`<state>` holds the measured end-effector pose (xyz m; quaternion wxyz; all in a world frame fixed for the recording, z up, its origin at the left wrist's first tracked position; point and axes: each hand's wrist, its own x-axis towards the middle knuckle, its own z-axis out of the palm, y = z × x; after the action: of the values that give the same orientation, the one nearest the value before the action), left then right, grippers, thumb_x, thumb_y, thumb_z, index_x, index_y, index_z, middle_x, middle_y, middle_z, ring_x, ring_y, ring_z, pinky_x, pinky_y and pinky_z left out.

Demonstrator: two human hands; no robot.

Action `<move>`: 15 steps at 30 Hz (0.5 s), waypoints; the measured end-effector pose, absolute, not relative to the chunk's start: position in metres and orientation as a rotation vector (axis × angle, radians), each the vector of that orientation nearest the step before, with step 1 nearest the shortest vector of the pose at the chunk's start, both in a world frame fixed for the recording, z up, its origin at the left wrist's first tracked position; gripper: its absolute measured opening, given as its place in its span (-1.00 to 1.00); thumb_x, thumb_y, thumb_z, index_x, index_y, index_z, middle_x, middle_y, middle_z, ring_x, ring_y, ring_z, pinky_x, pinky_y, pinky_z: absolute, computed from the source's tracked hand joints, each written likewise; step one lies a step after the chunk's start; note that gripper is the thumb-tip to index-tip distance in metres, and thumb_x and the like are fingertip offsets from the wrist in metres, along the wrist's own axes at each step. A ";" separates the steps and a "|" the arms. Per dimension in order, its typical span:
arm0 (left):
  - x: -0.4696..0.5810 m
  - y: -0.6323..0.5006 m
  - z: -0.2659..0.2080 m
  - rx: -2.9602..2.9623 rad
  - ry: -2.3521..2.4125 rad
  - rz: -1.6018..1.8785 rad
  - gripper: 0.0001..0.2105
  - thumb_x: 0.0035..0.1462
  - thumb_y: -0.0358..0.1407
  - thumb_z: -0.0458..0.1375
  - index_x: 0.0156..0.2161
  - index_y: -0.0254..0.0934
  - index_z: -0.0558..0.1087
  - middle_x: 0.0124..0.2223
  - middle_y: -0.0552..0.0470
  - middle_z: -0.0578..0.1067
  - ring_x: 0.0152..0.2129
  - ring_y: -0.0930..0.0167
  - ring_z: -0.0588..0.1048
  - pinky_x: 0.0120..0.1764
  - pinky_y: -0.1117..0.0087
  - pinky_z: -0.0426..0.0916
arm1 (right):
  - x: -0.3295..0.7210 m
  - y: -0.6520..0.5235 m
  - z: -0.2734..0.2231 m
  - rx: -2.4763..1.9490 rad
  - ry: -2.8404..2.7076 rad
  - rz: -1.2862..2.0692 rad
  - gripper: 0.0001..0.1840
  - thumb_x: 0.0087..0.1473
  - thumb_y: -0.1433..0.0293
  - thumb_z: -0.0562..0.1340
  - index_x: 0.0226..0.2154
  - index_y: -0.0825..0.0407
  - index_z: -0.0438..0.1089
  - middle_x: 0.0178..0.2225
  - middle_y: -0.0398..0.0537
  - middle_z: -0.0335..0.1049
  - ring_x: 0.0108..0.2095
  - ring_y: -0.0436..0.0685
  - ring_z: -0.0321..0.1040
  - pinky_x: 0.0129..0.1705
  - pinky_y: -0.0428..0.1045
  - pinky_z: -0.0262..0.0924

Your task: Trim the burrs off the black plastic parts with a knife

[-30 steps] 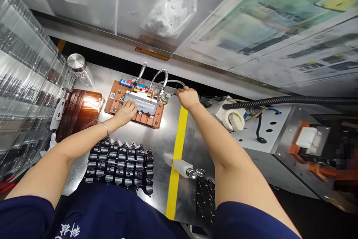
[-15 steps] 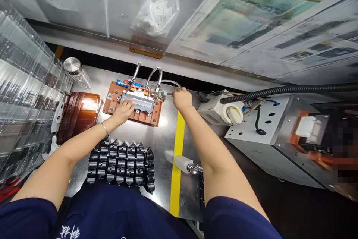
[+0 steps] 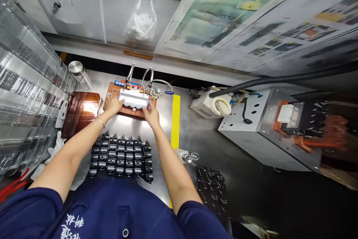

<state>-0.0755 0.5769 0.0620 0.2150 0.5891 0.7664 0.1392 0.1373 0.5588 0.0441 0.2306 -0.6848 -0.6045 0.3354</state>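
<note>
A brown fixture plate (image 3: 129, 111) with a silver-grey metal block (image 3: 133, 98) on it lies toward the back of the steel bench. My left hand (image 3: 113, 105) is at the block's left end, its thumb against the edge and its fingers over the plate. At the right end, my right hand (image 3: 151, 115) grips the block's corner with thumb and fingers. A blue-handled lever (image 3: 167, 92) sticks out to the right of the fixture, apart from both hands. Rows of black moulded parts (image 3: 120, 156) lie between my forearms.
Stacked clear plastic trays (image 3: 30, 93) rise on the left, beside amber trays (image 3: 81, 114) and a lidded glass bottle (image 3: 80, 75). Yellow tape (image 3: 175, 119) crosses the bench. A white device (image 3: 205, 103) and a grey metal box (image 3: 251, 131) stand right, with more black parts (image 3: 212, 188) nearer me.
My right hand has left the lever and moved left to the block's right end. My left hand has shifted from the block's top to its left end. The view has turned slightly right.
</note>
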 end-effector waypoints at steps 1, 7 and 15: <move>-0.076 0.565 0.063 1.625 2.113 0.412 -0.59 0.12 -0.20 0.17 0.01 -0.46 0.36 0.03 -0.45 0.44 0.03 -0.04 0.39 0.00 -0.04 0.31 | 0.134 0.543 0.045 -1.858 -1.621 0.964 -0.30 0.06 0.26 0.16 0.22 0.17 0.13 -0.20 0.12 0.53 -0.28 0.18 0.49 -0.23 0.06 0.37; -0.098 0.439 0.084 1.851 1.857 0.767 -0.59 0.03 -0.38 0.21 0.03 -0.28 0.30 -0.07 -0.15 0.49 -0.10 0.25 0.49 -0.05 0.16 0.41 | 0.139 0.452 0.075 -1.644 -1.556 1.195 -0.44 -0.06 0.35 0.17 0.06 0.04 0.30 -0.17 0.00 0.51 -0.26 0.07 0.48 -0.22 -0.02 0.38; -0.125 0.350 0.119 2.378 1.490 1.170 -0.74 0.12 -0.46 0.06 -0.10 -0.15 0.41 -0.09 -0.04 0.54 -0.02 0.32 0.46 0.13 0.04 0.29 | 0.065 0.365 0.135 -1.479 -1.708 1.423 -0.82 -0.07 0.37 0.22 -0.31 0.01 0.38 -0.48 -0.04 0.51 -0.40 0.17 0.47 -0.31 0.00 0.32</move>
<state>-0.1251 0.3498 0.1188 0.0506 0.7812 0.4894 0.3842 0.0652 0.3653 0.1345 0.2334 -0.5387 -0.6218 0.5183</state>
